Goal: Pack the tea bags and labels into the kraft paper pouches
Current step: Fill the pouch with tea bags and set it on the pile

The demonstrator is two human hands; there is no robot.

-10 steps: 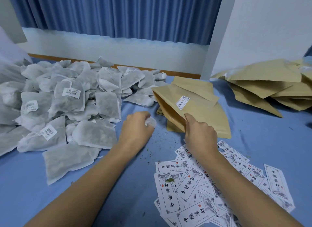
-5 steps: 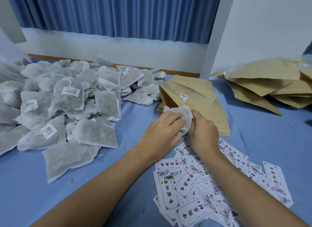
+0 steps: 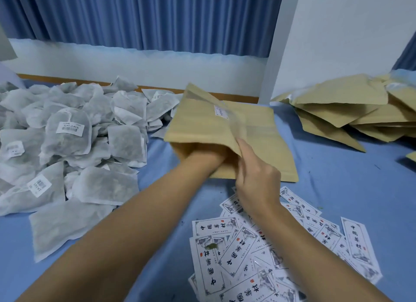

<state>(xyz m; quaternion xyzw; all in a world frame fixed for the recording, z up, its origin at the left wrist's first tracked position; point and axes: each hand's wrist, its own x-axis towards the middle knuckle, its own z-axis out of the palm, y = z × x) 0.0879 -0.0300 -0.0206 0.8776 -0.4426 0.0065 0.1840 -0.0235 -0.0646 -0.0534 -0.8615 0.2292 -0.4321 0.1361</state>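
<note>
- Kraft pouch (image 3: 213,126) sits mid-table, lifted at its near mouth and motion-blurred; the small white sticker (image 3: 220,111) on it can't be read.
- Left hand is fully inside the pouch mouth. Only the left wrist (image 3: 202,164) and forearm show, so can't tell its grip or whether it holds anything.
- Right hand (image 3: 258,182) has thumb and fingers curled, pinching the pouch's upper lip at the mouth's right side and holding it up.
- Flat pouch stack (image 3: 281,166) lies under the held pouch and is mostly covered by it; count unclear.
- Tea bags (image 3: 78,133) are heaped at left on the blue cloth (image 3: 337,200), apart from the pouch. The pile is cut off by the left edge of the frame, and a few bags carry barcode stickers w/ text too small to read.
- Labels (image 3: 247,252) are fanned out near the right forearm, partly hidden under it and cut off at the bottom edge. A green leaf bit (image 3: 211,246) lies on one.
- Second pouch pile (image 3: 337,112) lies far right, running out of frame.
</note>
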